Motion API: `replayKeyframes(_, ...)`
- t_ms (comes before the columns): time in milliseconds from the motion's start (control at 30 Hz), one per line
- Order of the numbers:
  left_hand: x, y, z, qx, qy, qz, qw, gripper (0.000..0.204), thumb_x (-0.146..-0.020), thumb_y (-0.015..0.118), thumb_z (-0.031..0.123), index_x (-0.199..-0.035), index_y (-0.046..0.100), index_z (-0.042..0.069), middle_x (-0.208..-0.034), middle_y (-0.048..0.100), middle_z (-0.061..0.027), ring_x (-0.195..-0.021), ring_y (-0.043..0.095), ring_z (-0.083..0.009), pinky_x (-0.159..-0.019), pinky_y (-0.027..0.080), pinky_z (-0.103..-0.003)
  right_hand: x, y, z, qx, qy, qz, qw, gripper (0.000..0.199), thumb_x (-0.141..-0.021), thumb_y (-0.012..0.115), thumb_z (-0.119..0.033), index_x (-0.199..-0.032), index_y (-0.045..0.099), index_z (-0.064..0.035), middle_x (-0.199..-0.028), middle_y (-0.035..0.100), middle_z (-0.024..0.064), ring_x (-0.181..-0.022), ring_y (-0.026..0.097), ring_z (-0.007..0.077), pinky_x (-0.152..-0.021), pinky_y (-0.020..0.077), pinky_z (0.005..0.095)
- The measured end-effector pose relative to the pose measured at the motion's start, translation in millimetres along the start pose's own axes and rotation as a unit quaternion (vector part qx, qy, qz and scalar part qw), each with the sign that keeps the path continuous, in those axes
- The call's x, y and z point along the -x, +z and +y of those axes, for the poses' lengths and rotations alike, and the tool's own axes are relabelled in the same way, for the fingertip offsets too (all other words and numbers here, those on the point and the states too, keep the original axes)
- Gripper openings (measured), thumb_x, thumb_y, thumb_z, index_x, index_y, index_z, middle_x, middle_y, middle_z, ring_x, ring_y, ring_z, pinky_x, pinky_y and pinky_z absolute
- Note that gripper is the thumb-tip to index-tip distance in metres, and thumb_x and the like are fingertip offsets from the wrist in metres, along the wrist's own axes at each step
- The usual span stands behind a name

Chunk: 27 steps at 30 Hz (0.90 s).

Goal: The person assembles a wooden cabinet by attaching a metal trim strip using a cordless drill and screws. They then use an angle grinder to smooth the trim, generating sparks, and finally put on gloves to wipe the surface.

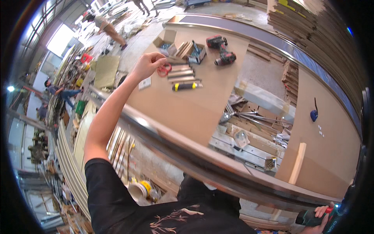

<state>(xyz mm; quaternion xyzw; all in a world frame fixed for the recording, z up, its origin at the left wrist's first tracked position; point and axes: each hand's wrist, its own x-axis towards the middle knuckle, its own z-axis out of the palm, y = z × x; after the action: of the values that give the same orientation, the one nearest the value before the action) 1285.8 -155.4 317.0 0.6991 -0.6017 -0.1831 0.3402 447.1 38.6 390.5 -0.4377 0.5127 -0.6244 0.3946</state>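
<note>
1. Red ring [170,69] at the left hand's [146,65] four o'clock; curled fingers narrow, contact unclear.
2. Right hand [321,211], view's four o'clock, wraps a dark power tool [308,218].
3. Slim yellow-black utility knife [185,86] on smooth brown sheeting [171,117].

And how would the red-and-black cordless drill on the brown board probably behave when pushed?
The red-and-black cordless drill looks stiff, given its hard-looking casing. Its bulky ends suggest considerable weight. With that uneven shape, it would likely slide or pivot on the brown board, not roll.
</note>
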Motion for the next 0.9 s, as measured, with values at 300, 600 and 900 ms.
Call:
replayKeyframes(300,-226.3,13.7,-286.3,-0.209,-0.08,-0.041,0.974,0.033,-0.09,0.081,0.018,-0.121,0.081,0.009,-0.114,0.082,-0.0142,-0.108,0.078,-0.0291,-0.098,0.06,-0.041,138.4,150.5,-23.5,0.008,0.08,0.213,0.974,0.035,-0.101,0.062,-0.023,-0.127,0.06,0.0001,-0.086,0.057,0.0084,-0.078,0.055,0.0225,-0.078,0.0504,0.041)
replayKeyframes(600,-311.6,-26.3,-389.2,-0.336,-0.021,-0.168,0.927,0.065,-0.086,0.081,0.023,-0.146,0.065,0.006,-0.143,0.07,-0.0194,-0.133,0.067,-0.0327,-0.112,0.053,-0.046,177.7,235.0,-47.4,-0.051,0.048,0.358,0.931,0.048,-0.108,0.06,-0.022,-0.151,0.053,-0.0013,-0.081,0.045,-0.0022,-0.072,0.043,0.0098,-0.072,0.0422,0.0293)
replayKeyframes(900,-324.0,19.0,-432.5,-0.152,-0.005,-0.07,0.986,0.022,-0.09,0.08,0.012,-0.107,0.079,-0.002,-0.099,0.081,-0.0181,-0.094,0.077,-0.0298,-0.088,0.059,-0.042,169.2,292.4,-58.0,0.046,0.017,0.333,0.942,0.045,-0.101,0.068,-0.024,-0.137,0.059,0.0016,-0.08,0.058,0.0043,-0.073,0.057,0.0174,-0.078,0.0496,0.0355)
